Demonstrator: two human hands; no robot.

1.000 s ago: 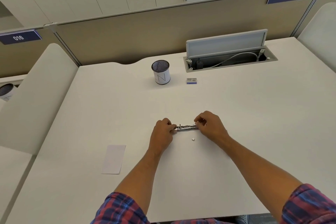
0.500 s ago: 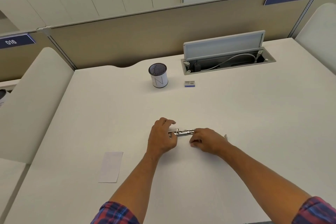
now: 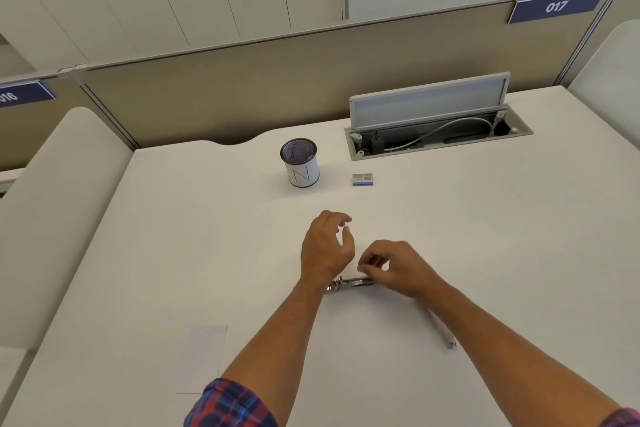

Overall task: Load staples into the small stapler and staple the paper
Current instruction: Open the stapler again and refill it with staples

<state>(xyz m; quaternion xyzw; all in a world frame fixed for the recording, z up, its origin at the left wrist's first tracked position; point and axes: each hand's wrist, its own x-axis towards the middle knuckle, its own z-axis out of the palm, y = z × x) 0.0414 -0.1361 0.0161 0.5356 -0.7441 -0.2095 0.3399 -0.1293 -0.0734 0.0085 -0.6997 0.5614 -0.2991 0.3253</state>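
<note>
Broadly, the white desk leaves a bare working patch in front of the person, with the spare things pushed away from it. The open cable tray sits far right. The paper lies near left, well apart from the hands, probably parked until stapling. The mesh cup and the small staple box stand at the far side, within reach for refills. The left hand hovers with fingers loosely spread, holding nothing. The right hand has its fingertips pinched together just above the stapler; whether they hold staples I cannot tell. That metal stapler lies on the desk, between and beneath both hands, seemingly opened for loading.
</note>
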